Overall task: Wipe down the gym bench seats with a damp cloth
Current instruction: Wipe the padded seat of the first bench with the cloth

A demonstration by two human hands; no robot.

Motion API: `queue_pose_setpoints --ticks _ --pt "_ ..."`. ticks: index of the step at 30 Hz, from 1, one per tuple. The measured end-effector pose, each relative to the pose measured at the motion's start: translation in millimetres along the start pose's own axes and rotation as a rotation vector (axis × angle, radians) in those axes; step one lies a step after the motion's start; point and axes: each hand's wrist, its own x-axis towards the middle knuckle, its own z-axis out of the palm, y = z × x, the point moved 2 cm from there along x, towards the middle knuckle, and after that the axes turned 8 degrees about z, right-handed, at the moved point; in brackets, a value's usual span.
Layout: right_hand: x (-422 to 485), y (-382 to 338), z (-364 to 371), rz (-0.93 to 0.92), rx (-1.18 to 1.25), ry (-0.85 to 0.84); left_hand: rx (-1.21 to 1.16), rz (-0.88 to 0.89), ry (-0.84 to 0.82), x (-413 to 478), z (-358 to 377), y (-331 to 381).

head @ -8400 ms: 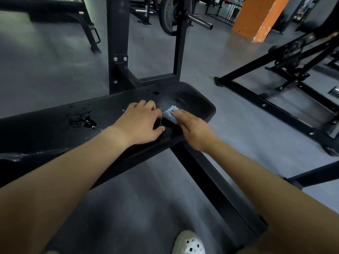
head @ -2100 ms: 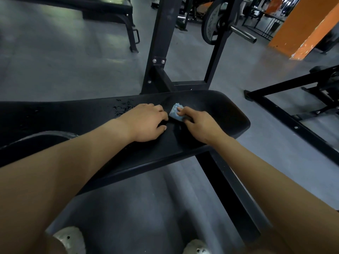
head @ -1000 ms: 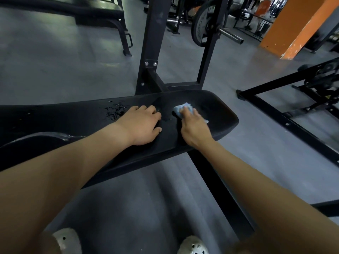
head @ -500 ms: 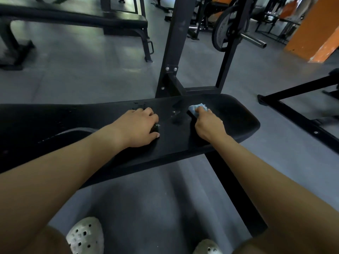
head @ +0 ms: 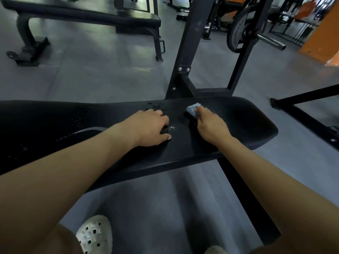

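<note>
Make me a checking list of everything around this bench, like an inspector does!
Surface: black bench seat, wet in places, with water droplets just beyond the left hand.
Job's things: cloth, small, blue and wadded, lying on the seat toward its rounded end.
Clutter: nothing seen.
Hands: left hand rests on the seat with loosely curled fingers and holds nothing; right hand holds the cloth against the seat.
Cables: nothing seen.
Surroundings: grey floor, second bench behind, black rack upright, weight plate on a bar, orange pillar, white shoe below.
</note>
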Motion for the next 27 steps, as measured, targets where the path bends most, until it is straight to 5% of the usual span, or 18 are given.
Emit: queue_pose_setpoints --ticks 4,12,20,27 --pt "17.2 4.6 7.8 0.075 0.007 0.057 -0.029 0.034 -0.001 -1.2 2.8 -9.5" --pt "12.4 -42.4 19.5 -0.208 0.013 -0.131 -0.072 0.005 0.198 4.1 10.8 -51.4" --pt "57.1 -17.0 11.2 0.050 0.020 0.026 -0.116 -0.102 0.175 8.2 22.3 -75.1" --pt "33.1 -58.0 28.6 -0.119 0.012 -0.072 -0.152 -0.124 0.179 12.5 20.9 -76.4"
